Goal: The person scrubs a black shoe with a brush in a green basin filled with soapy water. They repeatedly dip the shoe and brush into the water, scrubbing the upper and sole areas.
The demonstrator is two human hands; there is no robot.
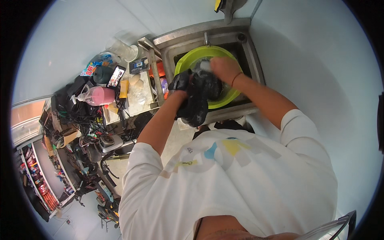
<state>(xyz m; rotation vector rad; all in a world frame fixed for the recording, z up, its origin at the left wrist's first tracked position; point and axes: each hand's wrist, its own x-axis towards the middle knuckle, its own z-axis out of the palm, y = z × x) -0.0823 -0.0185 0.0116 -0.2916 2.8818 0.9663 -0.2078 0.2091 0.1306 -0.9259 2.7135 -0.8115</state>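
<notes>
In the upper middle of the frame a lime-green basin (191, 60) sits inside a steel sink (256, 66), and both hands work over it. The left hand (182, 82) is closed around a dark, wet piece of cloth (197, 105) that hangs over the basin's near rim, its fingers wrapped into the fabric. The right hand (225, 69) is bunched over the same cloth a little higher, fingers curled shut on it, with some white foam (205, 65) just beside the knuckles (soap, by the look of it). A thin band (237, 77) circles the right wrist.

Left of the sink, a cluttered worktop (141, 100) carries a pink pump bottle (98, 96), a phone (117, 76) and a clear plastic cup (122, 49). Tangled cables (86, 122) fill the left of the frame below them. The person's white shirt (232, 180) covers the lower middle.
</notes>
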